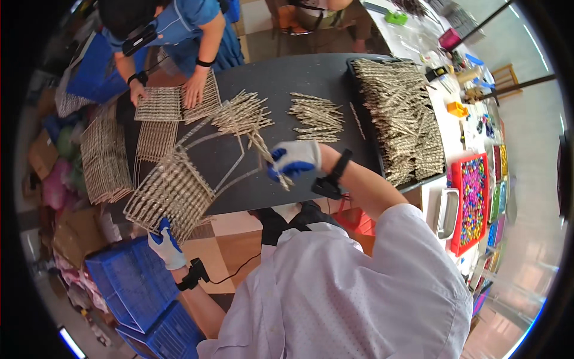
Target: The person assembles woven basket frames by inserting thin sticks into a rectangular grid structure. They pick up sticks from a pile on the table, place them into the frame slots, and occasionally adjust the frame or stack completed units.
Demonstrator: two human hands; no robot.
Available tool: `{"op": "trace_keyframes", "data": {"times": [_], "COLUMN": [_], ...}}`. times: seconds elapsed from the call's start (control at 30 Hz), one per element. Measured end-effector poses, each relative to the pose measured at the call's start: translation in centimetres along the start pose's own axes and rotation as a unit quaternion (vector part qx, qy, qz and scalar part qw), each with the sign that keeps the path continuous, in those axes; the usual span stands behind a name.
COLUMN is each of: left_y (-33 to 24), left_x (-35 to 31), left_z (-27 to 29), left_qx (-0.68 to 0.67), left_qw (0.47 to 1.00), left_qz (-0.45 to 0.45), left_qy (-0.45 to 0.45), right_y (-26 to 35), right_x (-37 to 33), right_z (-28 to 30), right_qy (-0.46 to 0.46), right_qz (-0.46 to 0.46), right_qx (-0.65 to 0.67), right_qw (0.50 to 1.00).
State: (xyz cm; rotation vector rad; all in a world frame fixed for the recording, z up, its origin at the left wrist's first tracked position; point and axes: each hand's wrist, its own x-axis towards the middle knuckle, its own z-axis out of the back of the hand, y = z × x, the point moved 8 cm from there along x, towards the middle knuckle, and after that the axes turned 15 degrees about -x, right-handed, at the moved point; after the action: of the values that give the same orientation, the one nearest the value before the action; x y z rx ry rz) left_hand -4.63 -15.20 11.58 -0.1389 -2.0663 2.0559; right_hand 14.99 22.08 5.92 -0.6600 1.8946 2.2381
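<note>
My left hand (167, 244), in a white and blue glove, is closed on the near edge of a grid-like panel (170, 194) of pale gold twisted sticks. That panel lies tilted over the table's front edge. My right hand (295, 158), gloved alike, is closed around a few twisted sticks (258, 145) in front of my body. Pale flat strips (230, 175) loop between the panel and my right hand. Just beyond that hand lie a loose heap of sticks (242, 113) and a spread pile of sticks (317, 116).
A black tray (353, 75) full of twisted sticks stands on the dark table (287, 75) at right. Across the table, a person in blue (194, 27) handles stick panels (158, 105). More panels (106, 158) are stacked at left. Blue crates (131, 287) stand below; a red bead tray (469, 203) is far right.
</note>
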Motion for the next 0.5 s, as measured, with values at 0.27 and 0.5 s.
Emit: {"op": "trace_keyframes", "data": {"times": [0.27,0.5], "left_y": [0.7,3.4], "left_x": [-3.9,-4.6], "left_z": [5.8,4.8], "left_qx": [-0.002,-0.128], "left_qw": [0.997,0.982], "left_qz": [0.048,0.123], "left_qy": [-0.063,-0.063], "right_y": [-17.0,-30.1], "right_x": [-4.0,1.6], "right_z": [1.9,6.4], "right_qy": [-0.105,-0.078], "right_qz": [-0.267,0.129], "right_qx": [-0.228,0.841], "right_qw": [0.930,0.520]}}
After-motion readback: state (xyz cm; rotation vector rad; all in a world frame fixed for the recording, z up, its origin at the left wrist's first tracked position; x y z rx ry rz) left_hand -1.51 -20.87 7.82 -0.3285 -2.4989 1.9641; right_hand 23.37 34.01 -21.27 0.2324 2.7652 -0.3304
